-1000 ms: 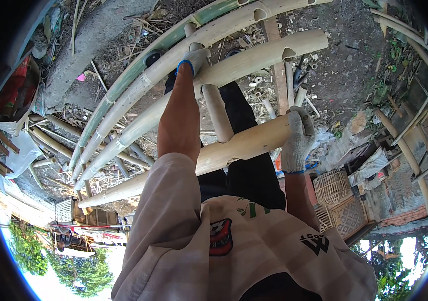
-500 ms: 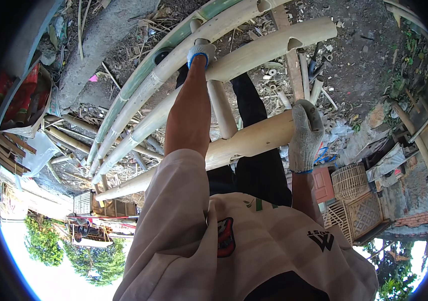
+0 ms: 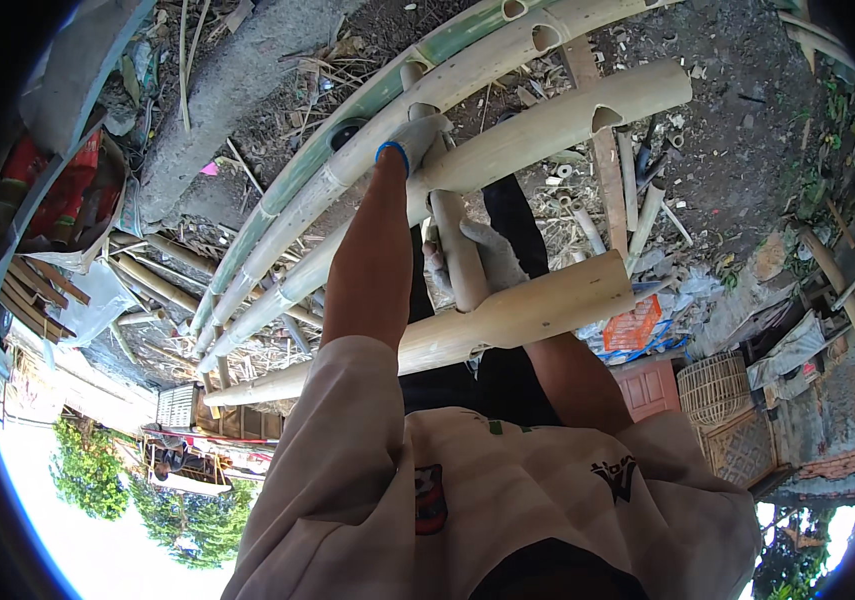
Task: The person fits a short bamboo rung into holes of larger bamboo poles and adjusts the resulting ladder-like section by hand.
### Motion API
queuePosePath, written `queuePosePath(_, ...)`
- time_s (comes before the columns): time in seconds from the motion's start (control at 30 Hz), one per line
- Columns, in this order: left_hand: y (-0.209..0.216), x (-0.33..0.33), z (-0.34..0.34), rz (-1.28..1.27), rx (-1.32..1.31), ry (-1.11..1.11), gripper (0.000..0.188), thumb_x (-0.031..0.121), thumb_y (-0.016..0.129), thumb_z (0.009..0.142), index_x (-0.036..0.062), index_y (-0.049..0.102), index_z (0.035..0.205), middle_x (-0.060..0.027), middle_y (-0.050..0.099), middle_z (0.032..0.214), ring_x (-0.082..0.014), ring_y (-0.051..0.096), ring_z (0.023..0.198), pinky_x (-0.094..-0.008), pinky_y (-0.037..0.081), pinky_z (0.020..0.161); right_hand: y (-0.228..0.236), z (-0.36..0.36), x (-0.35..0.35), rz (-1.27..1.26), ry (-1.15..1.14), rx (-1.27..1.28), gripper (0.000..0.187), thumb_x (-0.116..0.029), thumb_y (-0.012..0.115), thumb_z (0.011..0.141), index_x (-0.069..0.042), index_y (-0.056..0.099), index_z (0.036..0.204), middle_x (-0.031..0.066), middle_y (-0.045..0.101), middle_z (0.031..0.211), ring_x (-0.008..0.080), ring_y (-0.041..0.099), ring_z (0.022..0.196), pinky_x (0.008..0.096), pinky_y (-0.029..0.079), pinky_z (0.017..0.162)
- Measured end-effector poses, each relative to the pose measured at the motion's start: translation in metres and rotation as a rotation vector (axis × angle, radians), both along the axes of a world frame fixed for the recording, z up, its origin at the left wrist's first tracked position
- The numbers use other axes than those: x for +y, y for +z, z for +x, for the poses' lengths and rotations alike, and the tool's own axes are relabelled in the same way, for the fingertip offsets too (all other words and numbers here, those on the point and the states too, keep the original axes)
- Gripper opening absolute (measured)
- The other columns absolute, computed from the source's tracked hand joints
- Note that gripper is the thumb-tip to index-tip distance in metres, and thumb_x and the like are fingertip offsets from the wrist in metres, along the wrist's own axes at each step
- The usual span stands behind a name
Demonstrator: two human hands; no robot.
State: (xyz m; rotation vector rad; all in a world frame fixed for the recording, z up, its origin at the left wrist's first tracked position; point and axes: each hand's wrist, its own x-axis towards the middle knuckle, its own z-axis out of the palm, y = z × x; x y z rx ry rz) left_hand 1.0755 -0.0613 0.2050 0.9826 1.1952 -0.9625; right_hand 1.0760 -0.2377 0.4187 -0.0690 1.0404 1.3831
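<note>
Both my hands wear pale knit gloves. My left hand (image 3: 413, 140) is closed round a short bamboo crosspiece (image 3: 435, 152) between two long poles; its fingertips are partly hidden. Nearer to me, another bamboo crosspiece (image 3: 461, 262) joins the thick pale pole (image 3: 507, 165) to the nearest bamboo pole (image 3: 547, 300). My right hand (image 3: 499, 262) comes up from beneath the nearest pole and wraps round that crosspiece, glove showing on both its sides. Beyond lie a long pale pole with cut holes (image 3: 347, 160) and a greenish bamboo pole (image 3: 297, 170).
A wooden plank (image 3: 609, 190) and bamboo offcuts (image 3: 647, 225) lie on the littered ground to the right. Wicker baskets (image 3: 712, 385) and an orange crate (image 3: 633, 322) stand near right. At left are a bin with red contents (image 3: 47, 190) and loose bamboo lengths (image 3: 162, 280).
My right hand has left the nearest pole's right end and moved left, under the pole, onto the crosspiece. My left hand stays at the far crosspiece. The whole view has shifted slightly.
</note>
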Motion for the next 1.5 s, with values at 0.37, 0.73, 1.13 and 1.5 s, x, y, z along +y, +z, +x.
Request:
queuePosePath(0.37,0.036,0.0,0.026,-0.173,-0.237,-0.061,0.055,0.035,0.08,0.078,-0.0016,0.067,0.118,-0.0118,0.07,0.105,-0.0219,0.066,0.09,-0.0359,0.051,0.083,-0.056,-0.027,-0.026,0.184,-0.209,0.194,0.029,-0.026,0.056,0.103,-0.001,0.057,0.118,0.001,0.058,0.088,0.0107,0.061,0.077,0.0324,0.059,0.077)
queuePosePath(0.73,0.038,0.016,0.012,0.147,-0.163,-0.313,0.092,0.068,0.064,0.081,-0.0019,0.058,0.14,-0.0221,0.064,0.13,-0.0322,0.061,0.116,-0.0443,0.044,0.103,-0.038,-0.013,0.005,0.295,-0.332,0.226,0.031,-0.022,0.058,0.103,0.002,0.056,0.123,0.013,0.063,0.102,0.0256,0.068,0.104,0.0394,0.061,0.094)
queuePosePath(1.13,0.334,0.018,-0.055,0.615,-0.507,-0.183,0.044,0.033,0.072,0.094,-0.0008,0.059,0.118,-0.0143,0.071,0.099,-0.0229,0.071,0.095,-0.0372,0.055,0.086,-0.012,0.017,0.037,0.166,-0.48,0.367,0.024,-0.016,0.064,0.1,0.0,0.059,0.117,0.0053,0.061,0.092,0.0161,0.064,0.083,0.0303,0.06,0.079)
queuePosePath(1.5,0.256,0.023,-0.048,0.01,-0.298,-0.529,0.071,0.063,0.062,0.092,0.0033,0.063,0.129,-0.0178,0.068,0.123,-0.0319,0.067,0.111,-0.043,0.052,0.096,-0.046,0.005,0.042,0.134,-0.404,-0.196,0.036,-0.012,0.062,0.099,-0.006,0.055,0.134,0.003,0.054,0.088,0.0116,0.056,0.077,0.0259,0.055,0.072)
